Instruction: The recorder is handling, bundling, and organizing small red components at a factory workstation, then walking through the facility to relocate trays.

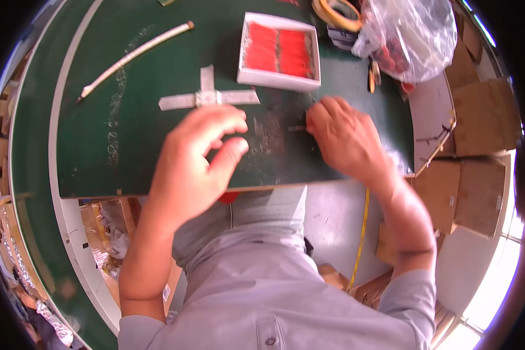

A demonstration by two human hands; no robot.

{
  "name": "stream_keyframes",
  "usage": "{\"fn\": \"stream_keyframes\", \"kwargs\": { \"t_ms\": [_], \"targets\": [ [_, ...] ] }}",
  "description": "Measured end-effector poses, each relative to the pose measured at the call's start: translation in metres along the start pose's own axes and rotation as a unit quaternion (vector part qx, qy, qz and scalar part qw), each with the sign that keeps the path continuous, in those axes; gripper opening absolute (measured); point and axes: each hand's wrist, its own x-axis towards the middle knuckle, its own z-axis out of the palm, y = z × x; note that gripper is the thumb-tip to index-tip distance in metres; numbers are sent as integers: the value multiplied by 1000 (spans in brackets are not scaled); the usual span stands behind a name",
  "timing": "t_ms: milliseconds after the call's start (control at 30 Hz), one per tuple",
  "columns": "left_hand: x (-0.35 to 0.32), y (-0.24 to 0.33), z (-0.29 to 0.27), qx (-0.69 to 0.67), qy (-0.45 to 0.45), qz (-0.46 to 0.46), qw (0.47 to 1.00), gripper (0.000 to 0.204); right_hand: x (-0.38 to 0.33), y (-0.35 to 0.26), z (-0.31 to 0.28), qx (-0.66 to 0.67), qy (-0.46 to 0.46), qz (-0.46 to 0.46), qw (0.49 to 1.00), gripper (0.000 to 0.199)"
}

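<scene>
A small dark pin lies crosswise near the counter's front edge, touching the right hand's narrow grip; the left hand, loosely open, hovers farther off.

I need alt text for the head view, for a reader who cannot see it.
Two bare hands work over a green table: the right hand pinches a small dark piece, the left hand hovers beside it. Behind lie a white box of red pieces and a tape cross.

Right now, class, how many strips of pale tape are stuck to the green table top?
2. One long strip lies flat, left to right; one short strip crosses it upright, forming a cross above the left hand. More may be hidden beneath the hands.
</scene>
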Motion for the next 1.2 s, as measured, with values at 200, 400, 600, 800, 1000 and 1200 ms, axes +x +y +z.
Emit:
{"fn": "stream_keyframes", "kwargs": {
  "t_ms": [200, 400, 600, 800, 1000, 1200],
  "targets": [
    [4, 13, 16, -32, 28, -17, 999, 26, -6, -5, 0, 46, 56, -2, 997, 16],
    [20, 16, 46, -95, 12, -1, 995, 25, -2, -31, 2, 147, 118, 41, 981, 13],
    [26, 16, 49, -97, 102, 44, 989, 19, -5, -54, 8, 295, 156, 38, 942, 11],
    [27, 7, 38, -43, 66, 134, 988, 34, -5, -64, -8, 474, 58, 159, 864, 11],
    [21, 17, 39, 17, 38, 191, 981, 81, -3, -65, -5, 708, 46, 203, 675, 13],
    [17, 8, 39, 81, 44, 234, 968, 87, 1, -73, -2, 736, 71, 204, 642, 13]
  ]
}}
